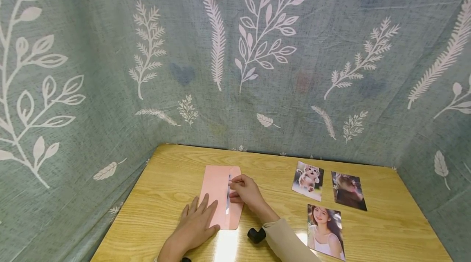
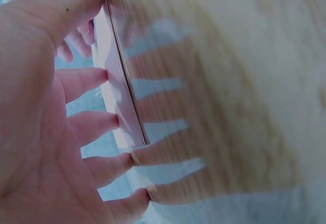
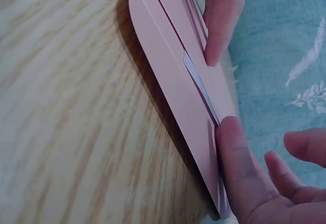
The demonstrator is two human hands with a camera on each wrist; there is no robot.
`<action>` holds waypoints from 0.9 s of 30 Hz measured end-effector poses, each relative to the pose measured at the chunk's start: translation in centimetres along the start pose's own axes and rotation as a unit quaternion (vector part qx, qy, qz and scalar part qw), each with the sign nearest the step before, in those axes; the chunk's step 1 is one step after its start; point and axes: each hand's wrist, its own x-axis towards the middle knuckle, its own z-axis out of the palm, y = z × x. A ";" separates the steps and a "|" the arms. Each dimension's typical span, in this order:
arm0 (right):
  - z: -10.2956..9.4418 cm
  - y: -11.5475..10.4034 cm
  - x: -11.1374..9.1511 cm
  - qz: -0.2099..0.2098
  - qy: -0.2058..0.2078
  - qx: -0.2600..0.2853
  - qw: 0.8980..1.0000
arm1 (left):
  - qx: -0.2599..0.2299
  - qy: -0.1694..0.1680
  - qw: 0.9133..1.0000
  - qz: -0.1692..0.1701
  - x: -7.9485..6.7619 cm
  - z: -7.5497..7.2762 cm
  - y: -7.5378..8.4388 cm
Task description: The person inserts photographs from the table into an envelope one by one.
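Note:
A pink envelope [image 1: 214,182] lies on the table with its flap side at the right. A narrow strip of a photo [image 1: 227,207] shows along the envelope's opening; the rest of it is hidden inside. My left hand [image 1: 196,222] rests on the envelope's lower left part, fingers spread. At the opening is my right hand [image 1: 251,193], its fingers touching the photo's exposed edge. In the right wrist view one fingertip presses at the end of the photo's pale edge [image 3: 197,79], while other fingers stand apart from it.
To the right lie a kitten photo [image 1: 308,181], a dark photo [image 1: 348,191] and a portrait photo [image 1: 324,231]. A leaf-patterned curtain [image 1: 228,123] stands behind the wooden table [image 1: 173,168]. A black object [image 1: 256,235] sits by the right wrist.

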 end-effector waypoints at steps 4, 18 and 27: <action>-0.1 0.1 -0.3 -0.002 -0.006 -0.005 1.000 | 0.000 -0.003 1.000 -0.002 0.0 0.1 0.1; -2.4 -1.3 -2.5 -0.067 -0.017 -0.132 0.989 | -0.014 -0.008 1.000 -0.010 0.3 0.0 0.1; -5.0 -4.1 -5.3 -0.120 -0.018 -0.180 0.976 | -0.024 -0.004 1.000 -0.003 0.0 -0.1 0.0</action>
